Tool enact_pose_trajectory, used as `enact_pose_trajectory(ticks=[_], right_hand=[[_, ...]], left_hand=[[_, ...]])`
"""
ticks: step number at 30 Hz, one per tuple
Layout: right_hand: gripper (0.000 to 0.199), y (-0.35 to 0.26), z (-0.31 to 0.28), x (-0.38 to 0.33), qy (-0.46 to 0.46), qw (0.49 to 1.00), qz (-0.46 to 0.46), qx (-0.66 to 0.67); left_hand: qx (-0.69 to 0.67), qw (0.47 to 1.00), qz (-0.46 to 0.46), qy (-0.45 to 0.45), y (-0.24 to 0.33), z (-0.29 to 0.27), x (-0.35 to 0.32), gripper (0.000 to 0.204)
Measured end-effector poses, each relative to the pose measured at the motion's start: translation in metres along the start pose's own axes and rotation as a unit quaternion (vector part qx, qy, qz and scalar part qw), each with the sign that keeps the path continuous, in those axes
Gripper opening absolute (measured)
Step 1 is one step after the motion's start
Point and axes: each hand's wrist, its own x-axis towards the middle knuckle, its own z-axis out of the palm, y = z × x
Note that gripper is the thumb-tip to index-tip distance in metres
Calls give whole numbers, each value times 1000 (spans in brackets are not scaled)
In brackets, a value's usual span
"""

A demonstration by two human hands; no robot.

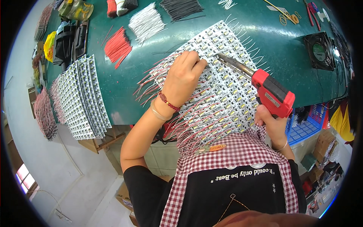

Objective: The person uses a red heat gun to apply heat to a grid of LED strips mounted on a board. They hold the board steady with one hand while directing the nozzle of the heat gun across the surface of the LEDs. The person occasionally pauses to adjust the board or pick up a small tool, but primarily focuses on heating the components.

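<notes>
A large white circuit board panel [230, 81] with rows of small yellow parts lies across the table edge toward my lap. Red wires [149, 85] fringe its left side, and white wires [253, 47] stick out on the right. My right hand [273, 123] grips the handle of a red and black soldering gun [275, 92]. Its metal tip points left, over the panel, close to my left fingers. My left hand [184, 73] rests over the panel's upper middle, fingertips pinched together near the tip. Whatever they pinch is too small to make out.
Bundles of red wires [117, 46], white wires [146, 23] and black wires [181, 8] lie on the green table [113, 85]. Stacked panels [81, 102] overhang its left edge. A black fan [320, 52] stands at right, with a blue basket [304, 128] below.
</notes>
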Motion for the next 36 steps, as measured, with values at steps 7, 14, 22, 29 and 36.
enact_pose_trajectory(ticks=[7, 14, 22, 29, 36], right_hand=[[8, -3, 0, -2, -19, 999, -26, 22], [9, 2, -3, -3, -18, 998, -27, 46], [10, 6, -8, -7, -12, 999, -23, 44], [27, 14, -9, -13, -28, 999, 6, -25], [23, 19, -13, -14, -16, 999, 31, 6]], left_hand=[[34, 999, 14, 3, 3, -3, 3, 22], [113, 993, 34, -16, 7, -12, 8, 22], [47, 998, 34, 6, 23, -15, 10, 23], [36, 999, 20, -18, 23, -2, -3, 25], [56, 996, 52, -47, 23, -4, 1, 25]])
